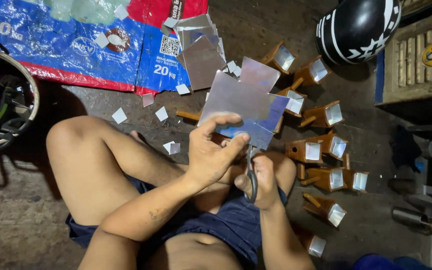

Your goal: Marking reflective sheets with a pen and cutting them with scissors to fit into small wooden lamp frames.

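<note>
My left hand pinches the lower edge of a shiny cross-shaped metal sheet, held up in front of me. My right hand grips a pair of dark-handled scissors, whose blades point up into the bottom edge of the sheet. Both hands hover above my lap, over my folded legs.
Several small wooden scoops lined with shiny metal lie on the floor at the right. A stack of cut metal sheets rests on a blue and red sack. Small square offcuts are scattered about. A black helmet sits far right, a basket at left.
</note>
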